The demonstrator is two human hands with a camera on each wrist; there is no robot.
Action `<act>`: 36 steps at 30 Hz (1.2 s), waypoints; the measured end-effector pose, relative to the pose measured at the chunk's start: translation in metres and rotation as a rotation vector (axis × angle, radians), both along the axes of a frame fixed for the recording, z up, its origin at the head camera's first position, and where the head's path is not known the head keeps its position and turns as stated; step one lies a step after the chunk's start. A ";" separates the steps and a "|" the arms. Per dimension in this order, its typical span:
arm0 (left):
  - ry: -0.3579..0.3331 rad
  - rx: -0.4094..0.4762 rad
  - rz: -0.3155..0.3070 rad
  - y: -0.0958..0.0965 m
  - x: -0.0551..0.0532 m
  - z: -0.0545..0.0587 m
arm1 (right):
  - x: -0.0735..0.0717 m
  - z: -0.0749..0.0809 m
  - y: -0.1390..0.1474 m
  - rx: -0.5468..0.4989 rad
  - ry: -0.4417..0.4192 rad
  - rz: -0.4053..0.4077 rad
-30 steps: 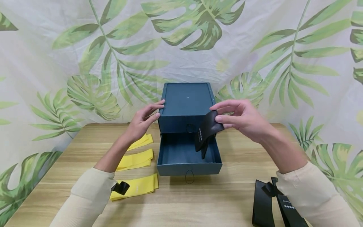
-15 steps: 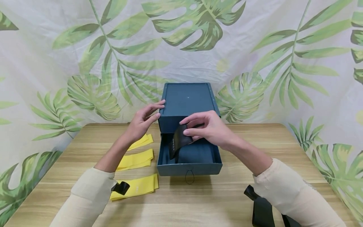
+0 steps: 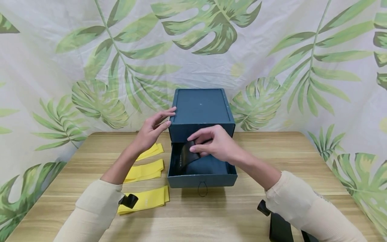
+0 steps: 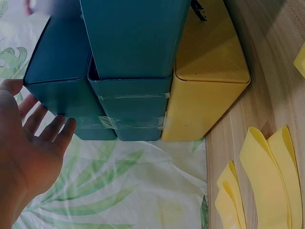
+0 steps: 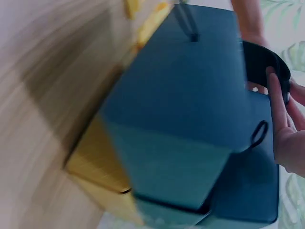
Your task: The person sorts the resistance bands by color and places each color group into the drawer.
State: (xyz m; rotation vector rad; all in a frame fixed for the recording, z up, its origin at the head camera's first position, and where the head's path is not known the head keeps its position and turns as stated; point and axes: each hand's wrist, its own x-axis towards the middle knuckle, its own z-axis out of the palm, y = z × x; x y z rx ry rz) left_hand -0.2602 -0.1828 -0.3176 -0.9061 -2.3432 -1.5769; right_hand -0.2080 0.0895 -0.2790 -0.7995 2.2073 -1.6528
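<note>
My right hand [image 3: 216, 144] pinches a folded black resistance band [image 3: 185, 156] between thumb and fingers. The band's lower end hangs inside the left part of the pulled-out blue drawer [image 3: 202, 180]. In the right wrist view the band [image 5: 257, 62] shows as a curved loop above the drawer's side. My left hand [image 3: 151, 131] rests its fingertips against the left side of the upper blue box [image 3: 199, 106], fingers spread and loosely straight. The left wrist view shows this hand [image 4: 35, 148] beside the same box.
Several folded yellow bands [image 3: 145, 200] lie on the wooden table [image 3: 242, 208] left of the drawers. More black bands [image 3: 279, 227] lie at the front right, partly under my right sleeve. A yellow drawer [image 4: 205, 109] forms the lowest tier. A leaf-print cloth [image 3: 199, 67] hangs behind.
My right hand has moved left and down with the black band, from above the drawer's right side into its left part. The left hand has stayed on the box.
</note>
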 end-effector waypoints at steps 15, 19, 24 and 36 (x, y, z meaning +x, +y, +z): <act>0.004 -0.017 0.014 0.000 0.000 0.002 | 0.004 -0.037 0.038 0.163 0.009 -0.109; 0.000 -0.023 0.017 0.000 0.000 0.001 | 0.002 -0.037 0.042 0.206 -0.019 -0.105; -0.001 -0.029 0.021 0.000 0.000 0.001 | 0.000 -0.035 0.045 0.233 -0.052 -0.069; 0.002 -0.023 0.019 0.001 0.000 0.001 | -0.008 -0.032 0.044 0.395 0.085 -0.036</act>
